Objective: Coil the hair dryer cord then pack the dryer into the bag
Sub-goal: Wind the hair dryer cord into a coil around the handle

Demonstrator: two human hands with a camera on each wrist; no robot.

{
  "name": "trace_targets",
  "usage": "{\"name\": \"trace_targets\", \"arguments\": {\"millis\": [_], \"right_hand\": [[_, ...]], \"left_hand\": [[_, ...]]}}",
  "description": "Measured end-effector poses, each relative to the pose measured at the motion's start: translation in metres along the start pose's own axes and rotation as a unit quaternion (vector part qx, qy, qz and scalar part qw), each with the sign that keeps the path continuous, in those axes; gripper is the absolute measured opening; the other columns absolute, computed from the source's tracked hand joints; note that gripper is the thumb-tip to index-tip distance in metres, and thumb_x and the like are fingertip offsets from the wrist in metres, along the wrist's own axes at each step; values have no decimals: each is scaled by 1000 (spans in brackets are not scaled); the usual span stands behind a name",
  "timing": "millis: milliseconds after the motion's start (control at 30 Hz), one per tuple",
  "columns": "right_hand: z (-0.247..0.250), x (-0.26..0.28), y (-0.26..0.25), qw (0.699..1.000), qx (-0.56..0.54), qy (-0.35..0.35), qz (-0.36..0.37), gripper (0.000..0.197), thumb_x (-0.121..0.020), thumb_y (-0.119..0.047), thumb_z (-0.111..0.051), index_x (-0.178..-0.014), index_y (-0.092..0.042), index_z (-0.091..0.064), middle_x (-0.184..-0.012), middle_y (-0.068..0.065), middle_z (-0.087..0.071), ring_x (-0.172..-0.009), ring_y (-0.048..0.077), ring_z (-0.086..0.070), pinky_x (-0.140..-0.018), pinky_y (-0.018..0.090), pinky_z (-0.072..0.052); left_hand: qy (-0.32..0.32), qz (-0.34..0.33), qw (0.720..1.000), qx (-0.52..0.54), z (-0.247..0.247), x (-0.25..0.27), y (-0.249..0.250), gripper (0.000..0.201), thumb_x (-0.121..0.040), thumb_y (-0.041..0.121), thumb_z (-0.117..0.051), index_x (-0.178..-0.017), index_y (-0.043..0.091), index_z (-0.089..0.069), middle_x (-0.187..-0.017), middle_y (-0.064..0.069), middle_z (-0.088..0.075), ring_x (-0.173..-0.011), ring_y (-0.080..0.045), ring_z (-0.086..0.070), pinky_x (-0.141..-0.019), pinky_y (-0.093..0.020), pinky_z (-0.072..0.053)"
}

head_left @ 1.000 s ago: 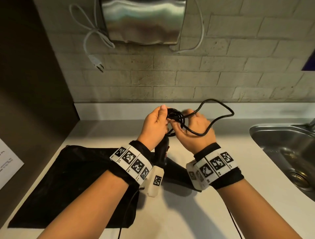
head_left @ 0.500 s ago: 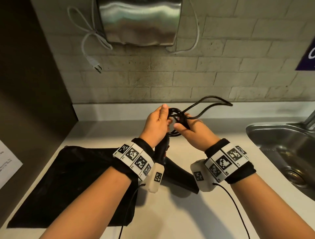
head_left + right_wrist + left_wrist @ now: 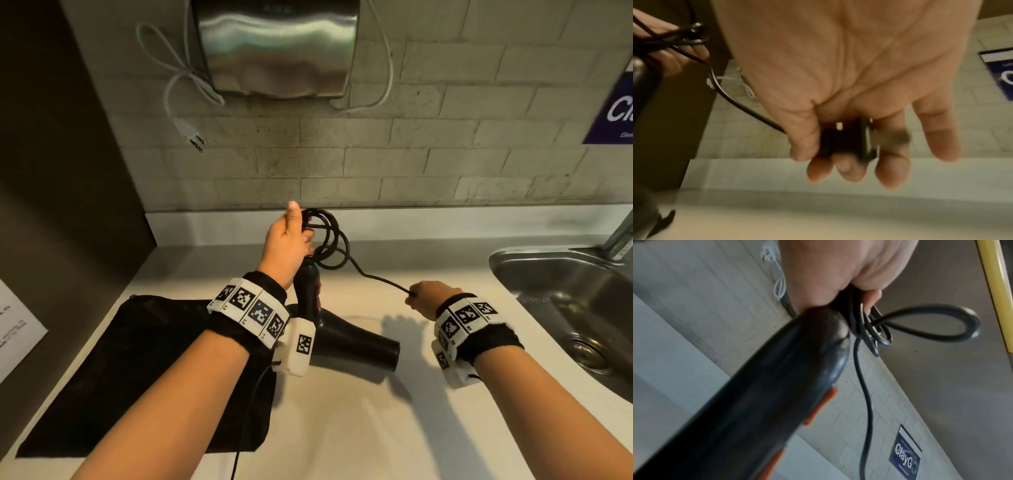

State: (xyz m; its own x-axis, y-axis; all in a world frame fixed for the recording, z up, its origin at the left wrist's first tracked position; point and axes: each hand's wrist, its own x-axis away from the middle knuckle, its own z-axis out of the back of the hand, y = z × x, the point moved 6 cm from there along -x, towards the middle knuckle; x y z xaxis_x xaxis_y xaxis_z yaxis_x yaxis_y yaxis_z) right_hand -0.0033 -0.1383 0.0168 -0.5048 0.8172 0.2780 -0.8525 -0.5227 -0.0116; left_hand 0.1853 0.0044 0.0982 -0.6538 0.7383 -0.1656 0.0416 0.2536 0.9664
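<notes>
A black hair dryer with an orange switch lies on the counter, its handle raised. My left hand grips the top of the handle together with the coiled black cord. The coil's loops bunch under my left fingers. A free length of cord runs right and down to my right hand. That hand pinches the black plug between thumb and fingers, low over the counter. The black bag lies flat at the left, beside the dryer.
A steel sink is set into the counter at the right. On the brick wall hangs a steel hand dryer with a dangling white cord and plug. A blue sign is at the far right, a white paper at the left.
My right hand has left the coil and drawn the cord's end down and to the right, pulling the loose loop out straight. The left hand stays on the coil and handle.
</notes>
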Motion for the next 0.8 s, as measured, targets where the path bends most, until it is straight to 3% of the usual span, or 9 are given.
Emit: {"name": "trace_targets", "arguments": {"millis": [133,267,367,433,533,600,667,700,800], "right_hand": [[11,7,-27,992,-80,64,79,31,-89,-34,-49,-120,-27,-50,-125,2,-57,-114,23,-52,-102,41,-36],[44,37,-83,917,-281,94,267,49,-87,-14,-56,-132,-23,-39,-129,2,-54,-117,14,-48,-94,23,-34],[61,46,-107,878,-291,119,362,47,-85,-9,-57,-130,-14,-43,-127,8,-56,-116,20,-51,-97,31,-39],[62,40,-110,882,-280,98,365,38,-86,-9,-56,-124,-11,-50,-124,10,-58,-114,21,-52,-97,33,-41],[65,39,-113,882,-283,90,365,27,-87,-12,-56,-113,-6,-58,-111,11,-63,-99,15,-56,-87,24,-42],[69,40,-114,882,-295,103,354,21,-88,-14,-54,-102,-1,-63,-94,9,-67,-83,18,-60,-77,23,-45],[72,35,-105,893,-292,138,313,17,-89,-12,-53,-94,-2,-65,-74,-4,-63,-69,12,-56,-70,16,-43],[70,27,-97,904,-286,151,281,16,-89,-11,-53,-95,-5,-66,-73,-7,-61,-70,11,-56,-73,18,-44],[56,-1,-68,948,-241,126,165,18,-87,-13,-52,-95,-15,-68,-80,0,-68,-82,20,-65,-86,38,-52]], "left_hand": [[-25,-18,999,-16,-4,2,1,36,-96,39,-30,-68,20,-42,-50,8,-32,-37,-1,-32,-42,-13,-31],[-61,-33,996,-53,-16,4,0,33,-97,35,-31,-67,22,-40,-55,4,-28,-41,-2,-30,-44,-15,-29],[-68,-27,995,-67,-17,5,-1,31,-96,37,-32,-70,25,-44,-54,5,-30,-44,-3,-31,-46,-16,-32],[-73,-27,995,-63,-15,5,0,30,-96,36,-32,-71,25,-45,-54,5,-30,-41,-2,-31,-45,-15,-31],[-79,-26,995,-53,-16,6,0,30,-96,35,-32,-70,25,-44,-55,4,-29,-38,-1,-31,-43,-13,-31],[-86,-23,995,-47,-18,8,-1,31,-96,34,-32,-69,24,-44,-54,4,-29,-37,-1,-31,-43,-13,-31],[-100,-18,994,-34,-19,9,0,32,-96,33,-31,-69,22,-42,-52,6,-30,-37,-1,-31,-43,-13,-30],[-107,-13,994,-25,-19,10,1,32,-96,33,-31,-69,21,-41,-49,9,-31,-37,-1,-30,-43,-13,-29],[-101,6,995,-2,-10,10,0,32,-96,37,-30,-75,17,-44,-39,11,-32,-36,-2,-30,-43,-15,-29]]}}
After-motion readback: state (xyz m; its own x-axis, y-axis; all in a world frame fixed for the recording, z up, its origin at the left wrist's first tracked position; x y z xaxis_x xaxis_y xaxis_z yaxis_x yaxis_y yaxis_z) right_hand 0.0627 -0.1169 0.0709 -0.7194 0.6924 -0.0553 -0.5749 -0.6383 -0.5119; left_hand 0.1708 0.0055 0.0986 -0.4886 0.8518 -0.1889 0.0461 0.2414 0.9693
